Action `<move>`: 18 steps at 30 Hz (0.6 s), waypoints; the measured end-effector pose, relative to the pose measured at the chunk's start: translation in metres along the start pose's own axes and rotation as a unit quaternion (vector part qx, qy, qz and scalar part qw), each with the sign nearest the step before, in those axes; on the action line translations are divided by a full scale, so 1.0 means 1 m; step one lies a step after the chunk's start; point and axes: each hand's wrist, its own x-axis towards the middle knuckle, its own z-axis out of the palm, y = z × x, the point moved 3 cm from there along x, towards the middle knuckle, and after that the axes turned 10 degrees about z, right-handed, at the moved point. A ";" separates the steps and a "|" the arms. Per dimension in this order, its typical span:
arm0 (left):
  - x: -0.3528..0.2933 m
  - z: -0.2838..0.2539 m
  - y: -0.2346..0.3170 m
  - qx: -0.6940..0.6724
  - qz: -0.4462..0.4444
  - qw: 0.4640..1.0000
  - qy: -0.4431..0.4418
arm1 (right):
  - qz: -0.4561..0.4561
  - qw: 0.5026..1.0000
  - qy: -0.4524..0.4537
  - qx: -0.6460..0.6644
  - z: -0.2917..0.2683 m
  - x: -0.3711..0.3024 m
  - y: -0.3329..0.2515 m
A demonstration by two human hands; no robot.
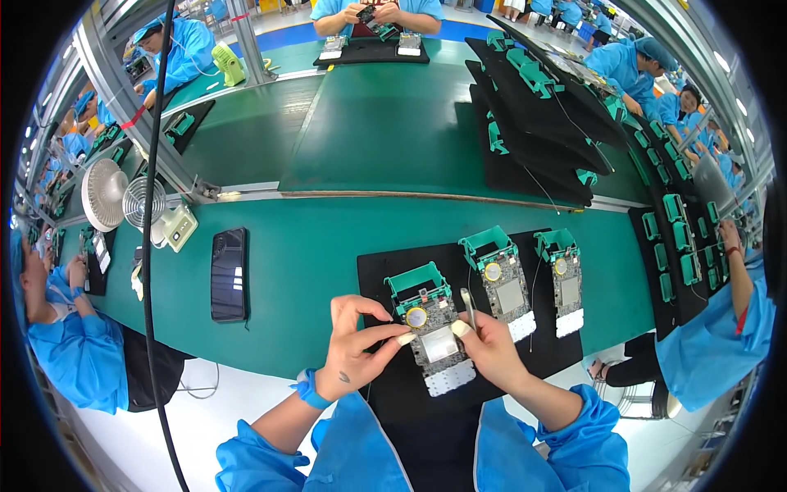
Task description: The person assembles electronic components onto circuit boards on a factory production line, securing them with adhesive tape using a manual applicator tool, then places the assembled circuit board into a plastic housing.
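A circuit board [443, 344] with a round yellow coin cell, a silver shield plate and a green plastic frame [418, 283] at its far end lies on a black mat in front of me. My left hand [357, 340] is closed at the board's left edge, fingertips pinched beside the coin cell; whatever is between them is too small to make out. White covers show on some fingertips. My right hand [494, 348] grips metal tweezers [468, 308], pointing up and away, with its thumb by the board's right edge. Two similar boards, a middle one [508, 287] and a right one [567, 283], lie alongside.
The black mat [373, 271] rests on a green bench. A dark phone [229, 275] and a white fan [105, 195] are at left; a black cable [152, 246] hangs there. Black trays [525, 123] with green frames are stacked at the far right. Co-workers in blue sit around.
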 end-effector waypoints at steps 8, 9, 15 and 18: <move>0.004 0.013 0.005 0.017 -0.025 0.998 -0.050 | -0.277 0.925 0.084 -0.246 0.004 -0.011 -0.033; 0.007 0.013 0.006 0.022 -0.016 0.997 -0.065 | -0.337 0.899 0.076 -0.268 0.007 -0.009 -0.034; 0.009 0.010 0.004 -0.020 -0.019 0.993 -0.117 | -0.433 0.815 0.062 -0.381 0.010 -0.002 -0.039; 0.009 0.009 0.005 -0.023 -0.016 0.996 -0.085 | -0.438 0.809 0.056 -0.388 0.010 -0.001 -0.037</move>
